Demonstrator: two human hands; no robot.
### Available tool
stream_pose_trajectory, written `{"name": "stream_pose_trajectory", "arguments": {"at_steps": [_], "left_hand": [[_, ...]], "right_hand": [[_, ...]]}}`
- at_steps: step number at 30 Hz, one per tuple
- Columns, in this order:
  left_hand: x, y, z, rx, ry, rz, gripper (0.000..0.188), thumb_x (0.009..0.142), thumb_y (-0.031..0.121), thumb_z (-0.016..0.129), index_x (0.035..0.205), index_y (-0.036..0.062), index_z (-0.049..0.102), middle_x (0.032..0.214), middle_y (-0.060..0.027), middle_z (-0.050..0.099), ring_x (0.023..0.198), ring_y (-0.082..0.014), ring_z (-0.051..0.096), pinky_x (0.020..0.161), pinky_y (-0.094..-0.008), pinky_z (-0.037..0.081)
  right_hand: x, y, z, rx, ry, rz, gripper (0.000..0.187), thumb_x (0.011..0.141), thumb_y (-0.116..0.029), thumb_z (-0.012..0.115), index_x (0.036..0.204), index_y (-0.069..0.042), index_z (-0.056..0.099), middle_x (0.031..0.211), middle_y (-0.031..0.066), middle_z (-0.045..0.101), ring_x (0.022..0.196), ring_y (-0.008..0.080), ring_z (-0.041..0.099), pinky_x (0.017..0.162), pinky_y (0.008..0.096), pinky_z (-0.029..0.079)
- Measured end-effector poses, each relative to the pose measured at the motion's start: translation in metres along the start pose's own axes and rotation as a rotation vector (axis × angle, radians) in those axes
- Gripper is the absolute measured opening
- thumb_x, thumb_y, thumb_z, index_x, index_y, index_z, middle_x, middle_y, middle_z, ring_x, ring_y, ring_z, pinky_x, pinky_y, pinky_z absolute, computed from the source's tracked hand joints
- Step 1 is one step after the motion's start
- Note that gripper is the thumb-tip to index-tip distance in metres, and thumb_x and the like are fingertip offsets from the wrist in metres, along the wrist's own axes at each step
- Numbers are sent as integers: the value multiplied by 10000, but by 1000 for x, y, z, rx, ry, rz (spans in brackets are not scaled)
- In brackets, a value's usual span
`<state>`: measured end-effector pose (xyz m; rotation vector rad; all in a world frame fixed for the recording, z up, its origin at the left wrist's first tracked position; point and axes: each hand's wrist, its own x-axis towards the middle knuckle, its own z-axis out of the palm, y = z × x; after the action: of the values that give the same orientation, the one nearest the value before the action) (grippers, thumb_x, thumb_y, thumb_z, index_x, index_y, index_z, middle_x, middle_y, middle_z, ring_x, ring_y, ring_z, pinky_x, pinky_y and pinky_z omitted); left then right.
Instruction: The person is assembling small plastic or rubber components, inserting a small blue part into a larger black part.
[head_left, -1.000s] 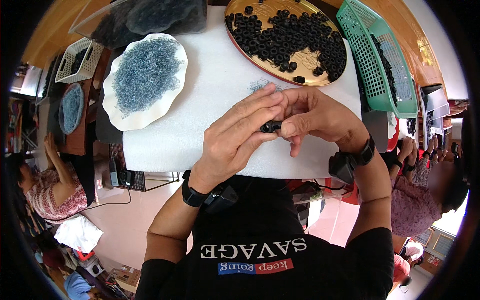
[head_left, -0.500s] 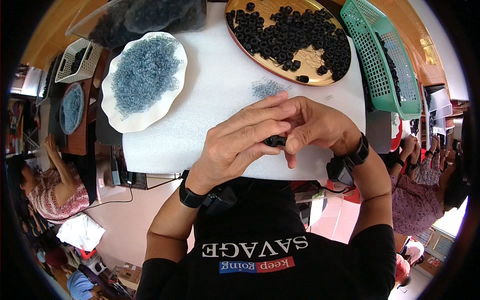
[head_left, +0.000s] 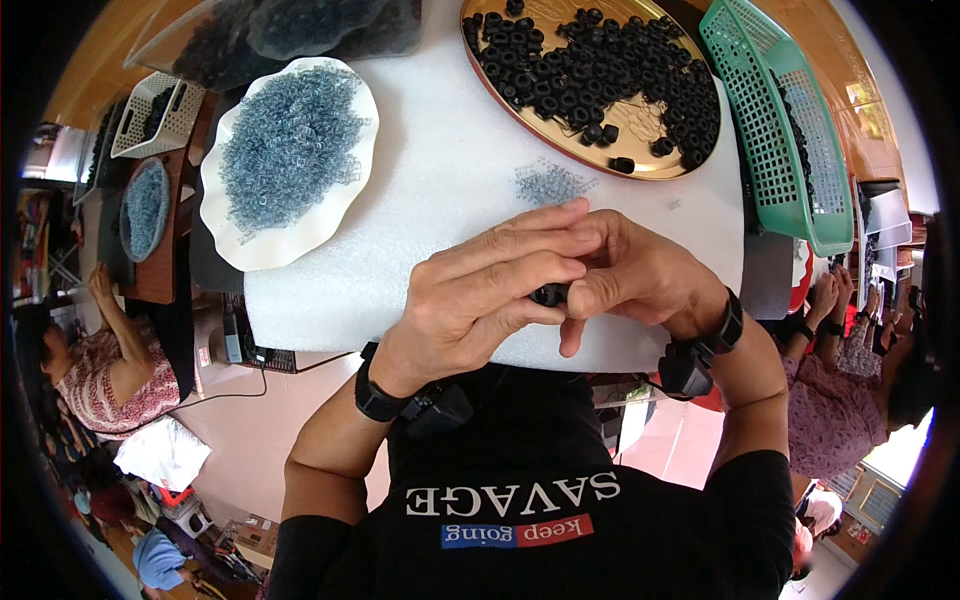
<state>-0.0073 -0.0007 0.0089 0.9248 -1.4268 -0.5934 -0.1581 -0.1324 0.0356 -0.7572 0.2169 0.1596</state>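
My left hand (head_left: pixel 478 290) and my right hand (head_left: pixel 640 275) meet above the near edge of the white-covered table. Between their fingertips they pinch a small black round part (head_left: pixel 549 294), mostly covered by fingers. The thumbs and index fingers press in on it; whether a smaller piece is held too, I cannot tell. Just beyond my fingers lies a small pile of clear bluish plastic pieces (head_left: pixel 553 183). A gold round tray (head_left: pixel 625 100) at the far right carries many similar black parts (head_left: pixel 545 85). To the left is a white wavy-edged plate (head_left: pixel 345 215) heaped with clear bluish pieces (head_left: pixel 290 150).
A green perforated basket (head_left: pixel 830 225) holding black parts stands at the right edge. At the far left is a clear plastic bin (head_left: pixel 300 35) with dark contents. Co-workers sit at both sides, one in a patterned red top (head_left: pixel 125 375). A white basket (head_left: pixel 165 115) sits on a side table.
My hands stay together in nearly the same pose. The black part has turned slightly and shows less between the fingers. The whole view has shifted a little.
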Motion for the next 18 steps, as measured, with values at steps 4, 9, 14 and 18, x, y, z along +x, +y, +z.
{"name": "stream_pose_trajectory", "arguments": {"at_steps": [4,9,14,18], "left_hand": [[-1,4,-2,16,20,-30,328,778,109,703,1079,-18,675,1183,-198,644,1208,-384,554,1004,-481,482],[-2,3,2,9,69,-30,331,813,85,686,1125,-20,650,1188,-205,635,1204,-384,558,989,-455,491],[-2,7,3,79,138,3,332,837,76,678,1153,-17,637,1202,-202,630,1209,-375,557,992,-441,485],[-4,14,8,28,228,-13,320,881,121,652,1170,-16,632,1234,-201,612,1212,-362,556,1004,-430,474]], "right_hand": [[2,-6,5,-35,16,22,391,870,-186,709,1169,34,589,1004,111,628,899,189,671,710,334,635],[0,-7,7,-36,16,42,356,884,-217,700,1127,19,592,912,60,592,793,132,642,701,344,634],[-5,-10,28,-180,217,-40,326,883,-209,704,1095,5,577,927,56,591,783,122,627,696,343,631],[-7,-6,46,-401,379,-299,263,889,-157,695,1069,-15,566,958,67,593,803,100,611,696,306,622]]}}
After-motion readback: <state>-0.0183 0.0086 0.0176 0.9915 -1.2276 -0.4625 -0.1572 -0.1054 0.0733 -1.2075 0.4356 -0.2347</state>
